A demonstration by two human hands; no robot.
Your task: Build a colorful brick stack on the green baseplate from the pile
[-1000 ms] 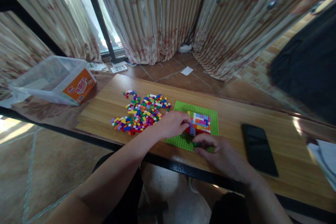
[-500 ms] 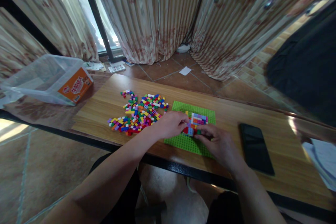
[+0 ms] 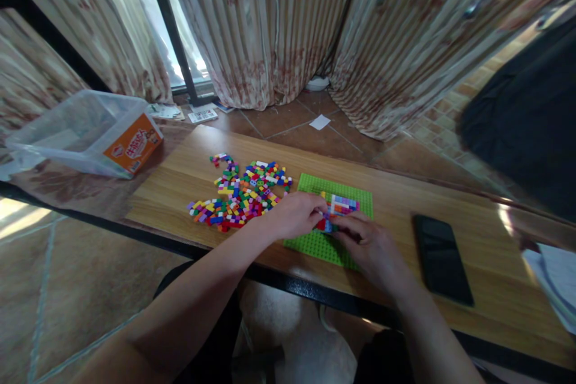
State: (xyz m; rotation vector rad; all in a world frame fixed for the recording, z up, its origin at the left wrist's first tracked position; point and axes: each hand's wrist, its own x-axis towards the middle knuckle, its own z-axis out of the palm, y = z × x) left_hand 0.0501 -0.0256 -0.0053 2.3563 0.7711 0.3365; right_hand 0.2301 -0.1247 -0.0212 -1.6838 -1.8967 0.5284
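Note:
A green studded baseplate (image 3: 355, 195) lies on the wooden table (image 3: 189, 174). On it stands a small multicoloured brick build (image 3: 343, 204). My left hand (image 3: 294, 215) rests at the build's left edge with fingers curled against it. My right hand (image 3: 371, 246) comes from the front right, fingers pinched together at the build's near edge; what they pinch is hidden. A heap of small loose bricks (image 3: 240, 195) in several colours lies left of the baseplate.
A black phone (image 3: 441, 267) lies flat to the right of the baseplate. A clear plastic tub with an orange label (image 3: 90, 132) stands at the far left. Papers (image 3: 555, 279) sit at the right edge. Curtains hang behind the table.
My right hand has moved up from the baseplate's front edge to the build's near side, and the small green piece seen under its fingers is no longer visible. My left hand stays put.

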